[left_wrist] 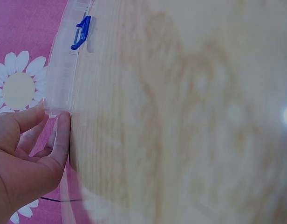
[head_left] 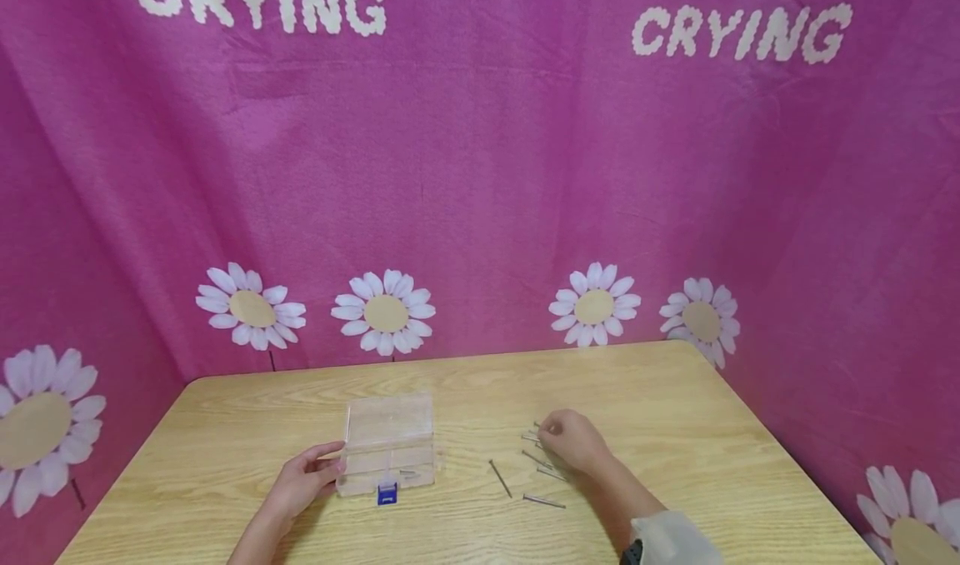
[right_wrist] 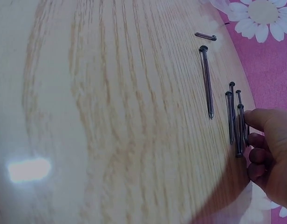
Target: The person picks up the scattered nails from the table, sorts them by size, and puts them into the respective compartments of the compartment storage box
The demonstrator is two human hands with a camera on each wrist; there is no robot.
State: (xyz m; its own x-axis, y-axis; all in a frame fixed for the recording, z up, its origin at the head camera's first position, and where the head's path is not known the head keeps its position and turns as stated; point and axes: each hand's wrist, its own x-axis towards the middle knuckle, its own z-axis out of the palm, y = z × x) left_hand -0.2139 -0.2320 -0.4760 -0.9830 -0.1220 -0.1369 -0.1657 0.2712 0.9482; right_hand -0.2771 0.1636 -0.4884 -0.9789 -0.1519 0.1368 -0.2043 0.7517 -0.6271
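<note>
The left hand, loosely open, touches the clear box; the right hand curls beside nails, its hold I cannot tell. Pinching one mid-shank seems best.

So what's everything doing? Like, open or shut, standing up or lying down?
Clear box: upright, lid looks open.
Blue latch: sticking out, looks unfastened.
Nail inside the box: lying down, maybe more than one.
Loose nails: lying on the table.
Left hand: touching the box's side.
Right hand: fingers curled at the nails, grip unclear.
</note>
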